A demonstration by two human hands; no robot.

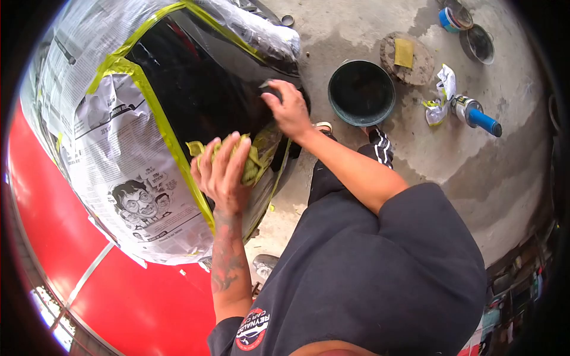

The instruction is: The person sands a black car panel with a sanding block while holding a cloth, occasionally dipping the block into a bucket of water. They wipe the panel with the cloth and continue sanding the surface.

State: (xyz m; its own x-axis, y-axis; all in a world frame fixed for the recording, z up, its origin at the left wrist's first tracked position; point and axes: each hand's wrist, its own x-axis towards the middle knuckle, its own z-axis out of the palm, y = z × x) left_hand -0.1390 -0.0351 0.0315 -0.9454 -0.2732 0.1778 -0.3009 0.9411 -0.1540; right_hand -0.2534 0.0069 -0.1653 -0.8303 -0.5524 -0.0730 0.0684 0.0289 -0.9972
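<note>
A glossy black panel lies at eleven o'clock and a round basin at one, with the left hand and, at twelve, the right hand respectively gripping a bunched yellow-green cloth toward ten and pinching a small dark piece.

Newspaper is flanking the panel at left, where I am, from afar, seeing a cloth resting beneath the left hand. On the floor at right, a tub is standing beside a slab bearing a pad; a can is sitting nearer.
</note>
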